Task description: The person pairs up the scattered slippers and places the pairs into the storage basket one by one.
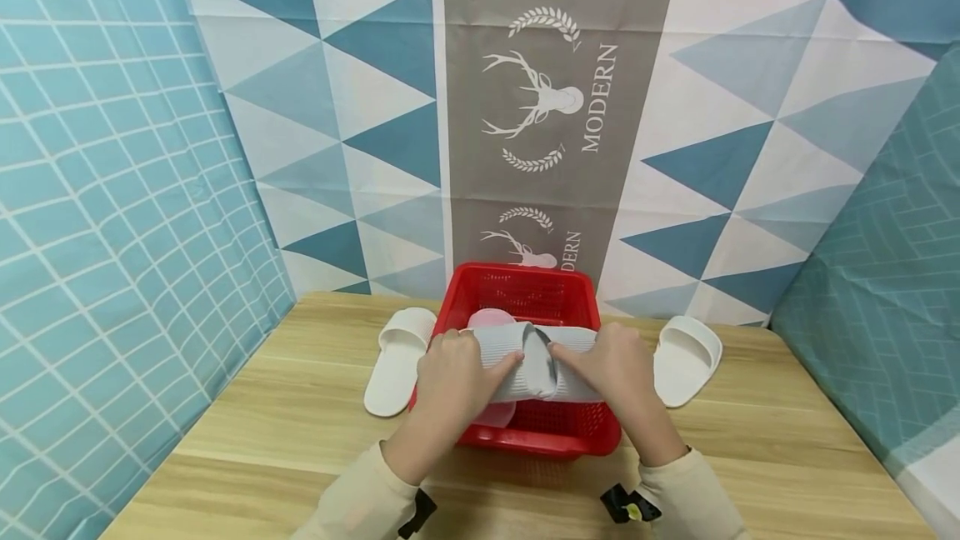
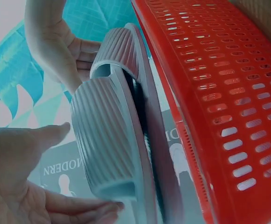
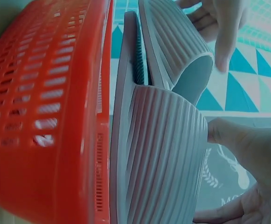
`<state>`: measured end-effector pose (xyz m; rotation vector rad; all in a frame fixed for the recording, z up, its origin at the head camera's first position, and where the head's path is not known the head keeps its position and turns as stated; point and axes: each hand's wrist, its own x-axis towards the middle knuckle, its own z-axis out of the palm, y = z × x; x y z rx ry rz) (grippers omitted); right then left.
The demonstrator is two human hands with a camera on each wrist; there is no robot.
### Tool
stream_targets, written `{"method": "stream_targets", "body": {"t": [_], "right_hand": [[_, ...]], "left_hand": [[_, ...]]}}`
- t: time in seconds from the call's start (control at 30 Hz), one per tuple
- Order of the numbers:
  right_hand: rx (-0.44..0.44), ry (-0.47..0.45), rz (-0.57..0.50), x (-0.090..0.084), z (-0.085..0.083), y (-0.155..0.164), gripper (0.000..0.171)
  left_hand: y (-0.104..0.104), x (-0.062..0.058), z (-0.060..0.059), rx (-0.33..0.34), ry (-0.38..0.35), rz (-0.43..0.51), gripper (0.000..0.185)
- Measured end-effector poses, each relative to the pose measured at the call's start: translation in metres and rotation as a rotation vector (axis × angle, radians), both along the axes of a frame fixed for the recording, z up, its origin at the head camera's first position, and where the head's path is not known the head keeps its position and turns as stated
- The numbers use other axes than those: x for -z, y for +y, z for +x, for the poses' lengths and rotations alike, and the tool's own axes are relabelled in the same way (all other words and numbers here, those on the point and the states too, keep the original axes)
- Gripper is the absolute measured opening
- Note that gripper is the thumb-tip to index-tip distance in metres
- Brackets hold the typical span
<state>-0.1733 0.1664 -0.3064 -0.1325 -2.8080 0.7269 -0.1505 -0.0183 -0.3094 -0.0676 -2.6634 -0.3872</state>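
Note:
A pair of grey ribbed slippers (image 1: pixel 536 367) is held sole to sole above a red perforated basket (image 1: pixel 540 432). My left hand (image 1: pixel 457 369) grips their left end and my right hand (image 1: pixel 603 365) grips the right end, thumbs on top. In the left wrist view my left hand (image 2: pixel 18 182) has its thumb and fingers around a slipper strap (image 2: pixel 107 135), beside the basket wall (image 2: pixel 219 70). From the right wrist, my right hand (image 3: pixel 252 158) clasps the other strap (image 3: pixel 165 154) next to the basket (image 3: pixel 37 93). Something pink (image 1: pixel 487 319) lies in the basket under the slippers.
One white slipper (image 1: pixel 399 361) lies on the wooden table (image 1: pixel 300 432) left of the basket, another white slipper (image 1: pixel 684 359) to its right. Patterned cloth walls close in the back and both sides.

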Motion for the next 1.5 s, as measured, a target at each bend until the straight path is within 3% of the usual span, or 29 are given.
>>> {"method": "stream_targets", "body": {"t": [0.2,0.33,0.47,0.7,0.9,1.03,1.2,1.5], "right_hand": [[0.011,-0.024,-0.023,-0.004,-0.002,0.011,0.044],[0.026,-0.016,-0.021,-0.006,-0.004,0.016,0.046],[0.038,-0.013,-0.033,-0.008,-0.004,0.020,0.046],[0.059,-0.026,-0.053,-0.008,-0.004,0.021,0.048],[0.059,-0.013,-0.055,-0.010,-0.004,0.017,0.050],[0.058,-0.024,-0.068,-0.012,-0.004,0.013,0.051],[0.034,-0.035,-0.094,-0.011,-0.003,0.007,0.046],[-0.037,-0.075,-0.073,-0.008,0.001,0.006,0.050]], "left_hand": [[-0.015,0.001,0.000,0.162,0.094,0.104,0.050],[-0.028,0.000,-0.004,0.211,0.095,0.232,0.048],[-0.042,0.002,-0.007,0.214,-0.025,0.401,0.061],[-0.050,0.015,-0.010,0.243,-0.319,0.815,0.083],[-0.038,0.023,-0.009,0.432,-0.464,1.235,0.065],[-0.028,0.025,-0.007,0.472,-0.534,1.458,0.056],[-0.017,0.029,-0.008,0.445,-0.481,1.569,0.051],[-0.011,0.036,-0.009,0.403,-0.356,1.533,0.046]]}}
